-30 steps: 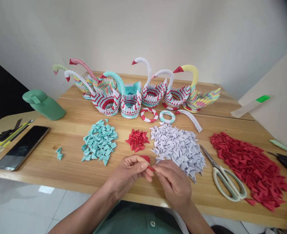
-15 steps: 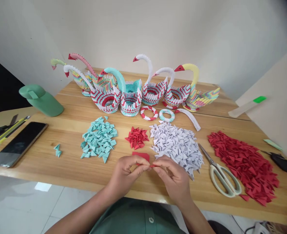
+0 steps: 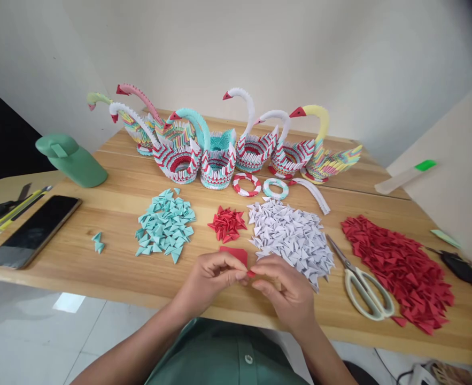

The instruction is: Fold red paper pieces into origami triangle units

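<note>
Close to the table's front edge, my left hand (image 3: 211,280) pinches a small folded piece of red paper (image 3: 250,274) between thumb and forefinger. My right hand (image 3: 286,291) has its curled fingers on the other end of that piece, the thumb slightly lower. Just behind my fingertips lies a flat red paper sheet (image 3: 236,254), partly covered by my left hand. Beyond it is a small heap of folded red paper triangles (image 3: 226,223). White paper triangles (image 3: 294,238) are piled behind my right hand, and turquoise paper triangles (image 3: 165,224) lie to the left.
Several folded-paper swans (image 3: 217,166) stand at the back, with two paper rings (image 3: 276,189) and a curved white neck piece (image 3: 311,195) before them. Scissors (image 3: 368,294) and a large red triangle pile (image 3: 400,272) are right; a phone (image 3: 33,232) and green bottle (image 3: 73,160) left.
My right thumb has dropped a little away from the forefinger, and the red piece shows more plainly between the fingertips. The camera view has shifted slightly.
</note>
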Motion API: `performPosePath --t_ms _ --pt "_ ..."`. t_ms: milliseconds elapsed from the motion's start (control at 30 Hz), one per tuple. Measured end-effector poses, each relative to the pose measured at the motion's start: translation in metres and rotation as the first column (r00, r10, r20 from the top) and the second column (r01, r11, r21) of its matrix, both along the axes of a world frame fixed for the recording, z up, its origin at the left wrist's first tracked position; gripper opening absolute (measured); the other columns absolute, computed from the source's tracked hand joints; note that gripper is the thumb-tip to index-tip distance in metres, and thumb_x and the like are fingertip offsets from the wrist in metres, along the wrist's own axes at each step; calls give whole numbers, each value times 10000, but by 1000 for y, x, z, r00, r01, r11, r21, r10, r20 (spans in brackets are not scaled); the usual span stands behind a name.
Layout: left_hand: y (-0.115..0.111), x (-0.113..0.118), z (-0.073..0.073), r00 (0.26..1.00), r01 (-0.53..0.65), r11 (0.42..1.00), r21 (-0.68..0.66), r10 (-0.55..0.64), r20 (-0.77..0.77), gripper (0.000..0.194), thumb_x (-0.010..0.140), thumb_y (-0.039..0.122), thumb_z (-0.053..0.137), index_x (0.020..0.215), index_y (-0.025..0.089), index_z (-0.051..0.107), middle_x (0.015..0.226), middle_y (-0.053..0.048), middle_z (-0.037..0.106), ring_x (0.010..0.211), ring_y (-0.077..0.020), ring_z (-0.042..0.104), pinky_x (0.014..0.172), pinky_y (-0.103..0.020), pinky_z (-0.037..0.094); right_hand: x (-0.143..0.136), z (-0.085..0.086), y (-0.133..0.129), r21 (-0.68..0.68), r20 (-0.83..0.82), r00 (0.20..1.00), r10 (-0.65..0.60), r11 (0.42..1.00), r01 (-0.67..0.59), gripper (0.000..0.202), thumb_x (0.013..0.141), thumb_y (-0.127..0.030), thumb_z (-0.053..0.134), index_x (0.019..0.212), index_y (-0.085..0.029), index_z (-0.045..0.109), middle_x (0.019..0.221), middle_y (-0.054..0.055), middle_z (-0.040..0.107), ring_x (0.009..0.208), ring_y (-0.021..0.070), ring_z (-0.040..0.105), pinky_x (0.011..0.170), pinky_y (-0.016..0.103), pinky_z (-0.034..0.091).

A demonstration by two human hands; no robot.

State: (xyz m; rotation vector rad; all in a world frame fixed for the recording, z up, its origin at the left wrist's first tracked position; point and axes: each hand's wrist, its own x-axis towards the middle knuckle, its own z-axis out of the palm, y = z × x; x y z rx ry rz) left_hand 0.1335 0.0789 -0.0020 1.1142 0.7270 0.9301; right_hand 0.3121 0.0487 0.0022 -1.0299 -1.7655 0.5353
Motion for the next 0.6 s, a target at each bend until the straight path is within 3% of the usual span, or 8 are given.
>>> performPosePath --t_ms 100,200,600 --pt "-2 -1 1 996 -38 985 168 52 -75 43 774 158 688 746 136 712 716 -26 712 672 -101 628 663 -177 481 -1 0 -2 -8 -7 1000 -16 1000 16 80 866 -187 639 932 -212 675 827 47 667 767 190 627 680 321 506" --pt "-3 -2 2 989 -65 968 243 95 -115 31 763 148 699 768 139 729 732 -33 729 685 -111 648 680 -176 488 -2 1 -4 -7 -3 1000 -17 1000 17 121 854 -165 649 963 -214 668 854 49 668 787 189 630 696 319 510" --pt "-12 0 2 987 -119 981 153 133 -85 69 725 148 736 786 172 756 761 -26 765 697 -125 699 661 -153 526 -4 5 -10 143 136 990 -47 989 27 338 830 -89 657 1143 -208 614 905 72 675 829 208 631 729 345 520"
